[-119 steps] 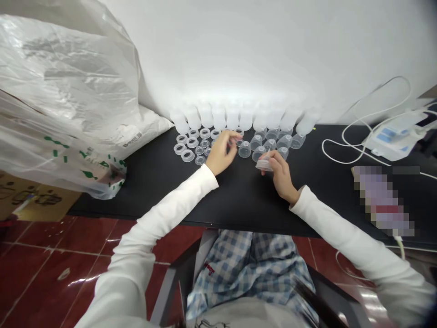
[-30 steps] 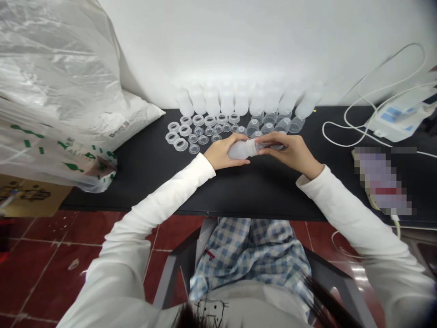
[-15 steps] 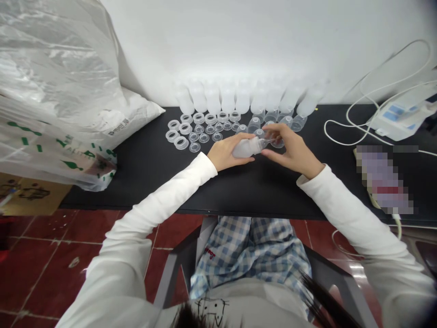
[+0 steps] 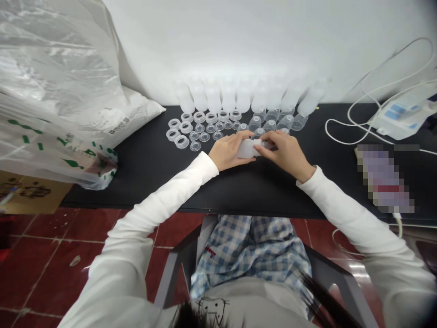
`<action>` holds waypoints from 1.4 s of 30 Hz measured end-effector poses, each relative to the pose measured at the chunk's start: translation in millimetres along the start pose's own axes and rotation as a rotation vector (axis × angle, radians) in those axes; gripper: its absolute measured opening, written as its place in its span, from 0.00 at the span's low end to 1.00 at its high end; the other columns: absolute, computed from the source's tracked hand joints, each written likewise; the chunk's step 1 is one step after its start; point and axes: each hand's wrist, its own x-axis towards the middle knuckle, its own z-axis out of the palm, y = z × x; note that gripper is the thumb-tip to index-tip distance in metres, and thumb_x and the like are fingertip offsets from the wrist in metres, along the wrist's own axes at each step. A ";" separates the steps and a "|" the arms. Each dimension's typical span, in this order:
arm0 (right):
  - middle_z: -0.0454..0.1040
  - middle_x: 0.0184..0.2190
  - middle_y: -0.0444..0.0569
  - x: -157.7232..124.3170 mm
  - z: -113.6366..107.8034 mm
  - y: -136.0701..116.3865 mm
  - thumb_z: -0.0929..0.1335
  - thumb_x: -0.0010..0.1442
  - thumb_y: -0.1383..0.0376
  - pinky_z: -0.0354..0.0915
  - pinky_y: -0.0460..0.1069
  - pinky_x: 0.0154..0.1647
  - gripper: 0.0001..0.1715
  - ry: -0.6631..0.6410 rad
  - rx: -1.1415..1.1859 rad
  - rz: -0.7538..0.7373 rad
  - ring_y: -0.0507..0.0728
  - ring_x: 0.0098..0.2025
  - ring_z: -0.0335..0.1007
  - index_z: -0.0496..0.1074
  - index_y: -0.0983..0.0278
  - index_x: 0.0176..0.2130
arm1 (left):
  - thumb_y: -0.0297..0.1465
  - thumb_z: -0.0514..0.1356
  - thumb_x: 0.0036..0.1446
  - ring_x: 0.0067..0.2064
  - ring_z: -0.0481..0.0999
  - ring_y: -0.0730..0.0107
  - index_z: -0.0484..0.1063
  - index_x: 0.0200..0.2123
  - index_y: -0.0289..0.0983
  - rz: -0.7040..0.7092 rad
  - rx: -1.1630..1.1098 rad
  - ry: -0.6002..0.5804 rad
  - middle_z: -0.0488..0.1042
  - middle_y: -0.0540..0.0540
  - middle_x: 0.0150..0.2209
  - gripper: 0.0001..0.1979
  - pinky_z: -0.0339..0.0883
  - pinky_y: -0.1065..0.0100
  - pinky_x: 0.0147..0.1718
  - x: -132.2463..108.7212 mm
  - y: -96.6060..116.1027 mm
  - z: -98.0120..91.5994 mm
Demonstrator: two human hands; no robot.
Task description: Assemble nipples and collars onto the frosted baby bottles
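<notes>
A frosted baby bottle (image 4: 245,149) lies on its side in the air above the black table, its neck pointing right. My left hand (image 4: 224,152) is wrapped round the bottle's body. With thumb and fingers, my right hand (image 4: 287,153) grips the neck end at the white screw ring (image 4: 257,146); the teat there is mostly hidden by the fingers. Just beyond my hands stand clear dome caps (image 4: 271,124). To their left lie several loose screw rings (image 4: 182,141) and clear teats (image 4: 204,136).
Frosted bottles (image 4: 227,98) stand in a row against the white wall. A large plastic sack (image 4: 51,54) and a printed bag (image 4: 68,157) lean at the left. On the right are a white power strip (image 4: 396,118), its cables and a phone (image 4: 385,180).
My right hand has moved slightly left and closed over the bottle's ring and teat, which showed more openly before. My left hand keeps its hold on the body.
</notes>
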 end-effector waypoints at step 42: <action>0.73 0.47 0.60 5.1 -21.2 59.8 0.68 0.65 0.46 0.68 0.66 0.53 0.25 0.073 -0.152 -0.076 0.71 0.51 0.71 0.73 0.62 0.50 | 0.45 0.70 0.56 0.53 0.81 0.56 0.69 0.55 0.38 -0.220 0.066 0.173 0.79 0.40 0.53 0.29 0.77 0.60 0.52 -0.8 6.0 -1.2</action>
